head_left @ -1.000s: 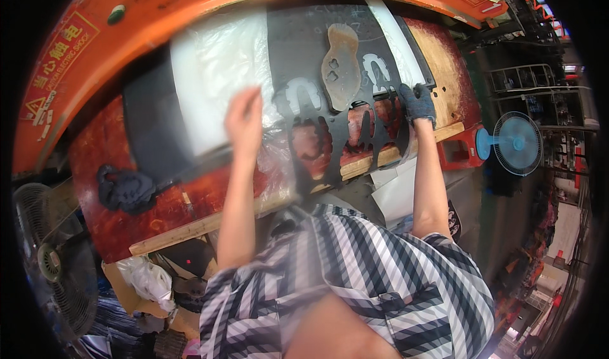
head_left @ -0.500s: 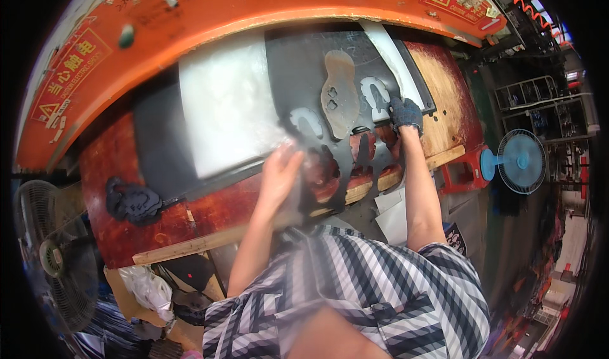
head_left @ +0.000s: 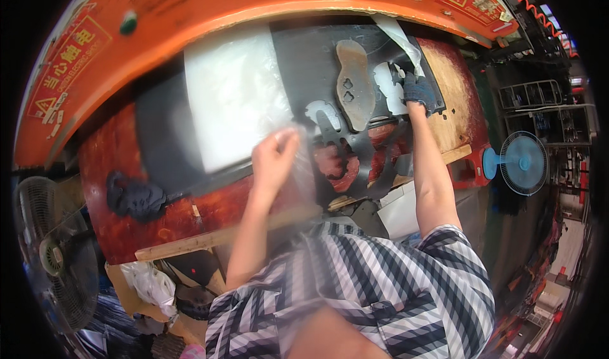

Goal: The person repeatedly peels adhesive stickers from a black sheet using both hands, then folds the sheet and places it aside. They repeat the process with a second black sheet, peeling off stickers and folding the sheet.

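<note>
My bare left hand (head_left: 274,159) is closed in a pinch on clear plastic film (head_left: 299,191), which hangs blurred below it. The hand is beside the near right edge of a whitish translucent sheet (head_left: 231,99). My right hand (head_left: 421,94), in a dark glove, has its fingers curled at the right side of a black cut-out sheet (head_left: 363,159) and seems to grip it; the fingertips are partly hidden. That sheet has large holes and droops over the table's near edge. A brown sole-shaped template (head_left: 355,89) with small holes lies between my hands, on the dark board.
An orange machine beam (head_left: 254,7) spans the far side. Crumpled black material (head_left: 136,197) lies on the red-brown table (head_left: 108,159) at left. A white strip (head_left: 399,42) stands by my right hand. Fans stand left (head_left: 54,257) and right (head_left: 523,162).
My right hand has shifted slightly right and away from me, and the black cut-out sheet's strips have moved with it. My left hand still pinches the film, a little lower.
</note>
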Tool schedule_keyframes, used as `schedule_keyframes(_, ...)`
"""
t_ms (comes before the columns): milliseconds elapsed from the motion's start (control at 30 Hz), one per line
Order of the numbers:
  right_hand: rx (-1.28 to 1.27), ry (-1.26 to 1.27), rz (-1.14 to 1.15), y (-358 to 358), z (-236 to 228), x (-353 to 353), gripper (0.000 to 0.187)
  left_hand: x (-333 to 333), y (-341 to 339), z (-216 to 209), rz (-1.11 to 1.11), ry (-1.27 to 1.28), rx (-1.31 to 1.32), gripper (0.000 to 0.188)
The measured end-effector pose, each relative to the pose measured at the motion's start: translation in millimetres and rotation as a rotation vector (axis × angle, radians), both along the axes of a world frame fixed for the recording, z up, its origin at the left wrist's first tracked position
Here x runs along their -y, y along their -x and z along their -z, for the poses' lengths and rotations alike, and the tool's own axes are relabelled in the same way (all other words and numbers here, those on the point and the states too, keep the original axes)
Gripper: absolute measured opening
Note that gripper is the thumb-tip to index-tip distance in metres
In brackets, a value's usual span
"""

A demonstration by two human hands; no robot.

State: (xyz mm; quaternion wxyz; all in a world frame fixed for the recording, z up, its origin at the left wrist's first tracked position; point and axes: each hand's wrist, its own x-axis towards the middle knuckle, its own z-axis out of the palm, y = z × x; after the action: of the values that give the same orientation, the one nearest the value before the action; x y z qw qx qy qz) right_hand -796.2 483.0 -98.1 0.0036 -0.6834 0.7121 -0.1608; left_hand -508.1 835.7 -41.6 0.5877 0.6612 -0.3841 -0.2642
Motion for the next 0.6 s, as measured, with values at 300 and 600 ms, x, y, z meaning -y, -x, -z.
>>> schedule_keyframes(300,0.085,-0.022,-0.121,-30,-93,-87,0.064,-134,40,29,-0.056,-0.1,0.396,0.015)
schedule_keyframes(600,0.092,-0.233,-0.193,-69,-93,-159,0.054,-119,55,42,-0.098,-0.172,0.771,0.008)
